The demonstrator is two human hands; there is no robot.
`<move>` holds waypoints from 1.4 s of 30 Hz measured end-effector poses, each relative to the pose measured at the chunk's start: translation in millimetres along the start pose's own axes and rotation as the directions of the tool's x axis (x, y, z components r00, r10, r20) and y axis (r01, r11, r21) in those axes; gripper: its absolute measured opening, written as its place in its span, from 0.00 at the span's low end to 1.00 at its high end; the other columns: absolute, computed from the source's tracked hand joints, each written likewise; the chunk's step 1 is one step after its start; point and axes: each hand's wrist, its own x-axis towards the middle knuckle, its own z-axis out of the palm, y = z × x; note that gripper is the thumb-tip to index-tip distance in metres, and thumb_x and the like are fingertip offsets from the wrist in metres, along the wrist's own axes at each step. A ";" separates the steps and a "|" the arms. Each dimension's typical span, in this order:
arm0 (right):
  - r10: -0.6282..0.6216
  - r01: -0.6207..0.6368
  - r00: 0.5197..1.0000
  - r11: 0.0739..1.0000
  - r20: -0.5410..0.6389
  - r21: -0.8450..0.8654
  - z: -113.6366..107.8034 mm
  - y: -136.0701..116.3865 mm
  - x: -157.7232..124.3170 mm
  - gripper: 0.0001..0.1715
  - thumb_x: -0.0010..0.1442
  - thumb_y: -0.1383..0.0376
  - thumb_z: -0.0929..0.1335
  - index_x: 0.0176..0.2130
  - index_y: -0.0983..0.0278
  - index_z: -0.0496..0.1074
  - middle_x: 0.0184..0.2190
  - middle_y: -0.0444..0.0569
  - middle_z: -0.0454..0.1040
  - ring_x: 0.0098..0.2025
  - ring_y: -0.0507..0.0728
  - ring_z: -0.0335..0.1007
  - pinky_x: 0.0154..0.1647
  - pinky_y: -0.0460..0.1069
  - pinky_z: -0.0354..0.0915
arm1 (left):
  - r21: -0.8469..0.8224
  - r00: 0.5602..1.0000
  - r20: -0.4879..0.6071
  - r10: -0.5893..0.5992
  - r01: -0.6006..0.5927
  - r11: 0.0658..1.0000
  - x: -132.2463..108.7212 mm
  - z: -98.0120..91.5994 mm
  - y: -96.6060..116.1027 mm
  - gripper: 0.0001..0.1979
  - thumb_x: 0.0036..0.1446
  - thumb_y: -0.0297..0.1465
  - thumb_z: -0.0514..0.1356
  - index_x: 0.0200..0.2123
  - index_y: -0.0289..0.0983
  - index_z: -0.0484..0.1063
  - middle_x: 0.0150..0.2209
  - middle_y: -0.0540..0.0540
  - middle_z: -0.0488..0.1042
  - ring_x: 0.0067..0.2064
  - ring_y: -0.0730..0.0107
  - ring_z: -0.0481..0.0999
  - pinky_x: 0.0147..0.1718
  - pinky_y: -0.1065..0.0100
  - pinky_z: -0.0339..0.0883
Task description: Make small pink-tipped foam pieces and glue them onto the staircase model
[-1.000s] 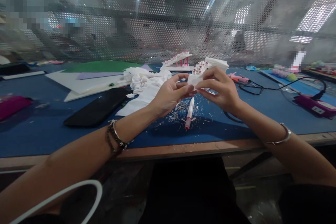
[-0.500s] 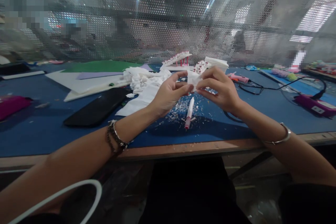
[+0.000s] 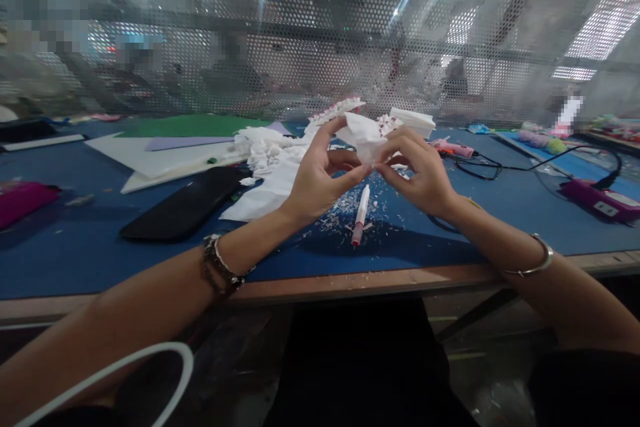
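Observation:
Between both hands, above the table, is a crumpled white tissue point(image 3: 365, 137). My left hand point(image 3: 320, 177) pinches its lower edge from the left, thumb toward the right hand. From the other side my right hand point(image 3: 417, 170) grips it with bent fingers, the fingertips of both hands nearly meeting. Below them a white marker-like pen with a pink end point(image 3: 361, 213) lies among small white shavings. Left of my left hand sits a heap of torn white tissue point(image 3: 267, 150), with a flat white sheet point(image 3: 260, 195) in front of it.
A black phone-like slab point(image 3: 185, 203) lies at left, near white and green sheets point(image 3: 185, 125). A small white stand with pink pieces point(image 3: 337, 109) is behind my hands. On the right are a pink tool point(image 3: 453, 149), a black cable and a purple box point(image 3: 600, 199).
The white tissue has opened out and risen higher between my fingers. My left hand has spread a little, its index finger lifting; my right hand has barely shifted.

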 end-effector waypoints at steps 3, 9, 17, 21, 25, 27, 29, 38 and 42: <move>0.080 -0.079 0.997 0.994 -0.012 0.078 3.0 -2.0 -1.4 0.02 0.56 0.68 0.65 0.32 0.63 0.64 0.30 0.44 0.64 0.33 0.47 0.63 0.32 0.42 0.67 | 0.000 0.999 0.000 0.037 -0.037 0.999 -0.3 0.9 0.0 0.36 0.41 0.28 0.66 0.54 0.39 0.55 0.29 0.51 0.73 0.33 0.71 0.73 0.36 0.70 0.65; 0.171 -0.155 0.983 0.970 -0.069 0.189 5.2 -8.6 -1.6 0.01 0.56 0.69 0.64 0.33 0.65 0.66 0.31 0.44 0.65 0.32 0.46 0.65 0.31 0.42 0.67 | 0.016 0.998 -0.034 0.059 -0.059 0.998 0.6 2.2 -0.1 0.31 0.45 0.29 0.65 0.52 0.39 0.56 0.27 0.52 0.71 0.31 0.73 0.72 0.35 0.70 0.65; 0.227 -0.195 0.968 0.950 -0.109 0.243 5.6 -8.0 0.4 0.05 0.52 0.75 0.64 0.30 0.66 0.65 0.28 0.41 0.66 0.30 0.45 0.64 0.31 0.41 0.64 | 0.044 0.997 -0.062 0.046 -0.043 0.998 2.2 0.7 0.6 0.30 0.42 0.31 0.67 0.48 0.39 0.59 0.25 0.54 0.68 0.30 0.75 0.71 0.32 0.73 0.64; 0.206 -0.182 0.974 0.960 -0.094 0.215 3.9 -7.0 0.0 0.06 0.52 0.74 0.63 0.32 0.65 0.64 0.28 0.41 0.64 0.30 0.45 0.62 0.30 0.41 0.64 | 0.041 0.998 -0.053 0.034 -0.032 0.999 1.8 1.5 2.8 0.29 0.42 0.31 0.67 0.47 0.39 0.59 0.25 0.54 0.69 0.29 0.75 0.70 0.31 0.73 0.63; 0.010 -0.009 0.999 1.000 -0.032 0.026 -1.4 -5.3 -0.2 0.06 0.55 0.71 0.64 0.36 0.63 0.67 0.32 0.43 0.68 0.33 0.46 0.65 0.34 0.44 0.66 | -0.028 0.999 -0.035 -0.007 0.006 1.000 3.7 1.1 1.6 0.30 0.41 0.31 0.67 0.47 0.39 0.59 0.23 0.55 0.67 0.28 0.75 0.69 0.30 0.73 0.62; -0.091 0.089 0.996 0.993 -0.020 -0.078 -4.1 -4.4 -0.2 0.06 0.56 0.70 0.65 0.35 0.63 0.69 0.32 0.44 0.69 0.34 0.48 0.66 0.35 0.45 0.66 | -0.071 0.999 -0.014 -0.039 0.038 0.997 4.7 0.9 0.5 0.29 0.41 0.32 0.67 0.46 0.39 0.59 0.23 0.56 0.66 0.27 0.76 0.69 0.30 0.73 0.62; -0.173 0.167 0.985 0.971 -0.023 -0.169 -6.5 -3.1 -0.5 0.06 0.57 0.70 0.64 0.36 0.62 0.69 0.32 0.45 0.70 0.35 0.49 0.67 0.36 0.46 0.65 | -0.114 0.997 0.018 -0.072 0.073 0.991 5.4 0.6 -0.3 0.28 0.42 0.32 0.67 0.46 0.38 0.60 0.22 0.57 0.65 0.26 0.78 0.68 0.29 0.74 0.62; -0.358 0.370 0.926 0.813 0.116 -0.448 -13.7 3.2 -4.0 0.10 0.58 0.70 0.63 0.42 0.62 0.67 0.33 0.45 0.69 0.35 0.50 0.64 0.35 0.46 0.64 | -0.188 0.979 0.103 -0.178 0.195 0.962 5.7 -1.5 -1.1 0.24 0.45 0.31 0.65 0.45 0.37 0.60 0.21 0.56 0.65 0.25 0.79 0.67 0.27 0.74 0.60; -0.311 0.326 0.944 0.849 0.105 -0.415 -10.5 3.5 -3.0 0.06 0.59 0.68 0.62 0.39 0.62 0.66 0.33 0.45 0.69 0.37 0.50 0.64 0.36 0.47 0.64 | -0.055 0.991 0.096 -0.098 0.104 0.993 4.9 -2.2 -4.6 0.21 0.47 0.33 0.63 0.44 0.36 0.62 0.22 0.54 0.65 0.26 0.78 0.66 0.29 0.74 0.62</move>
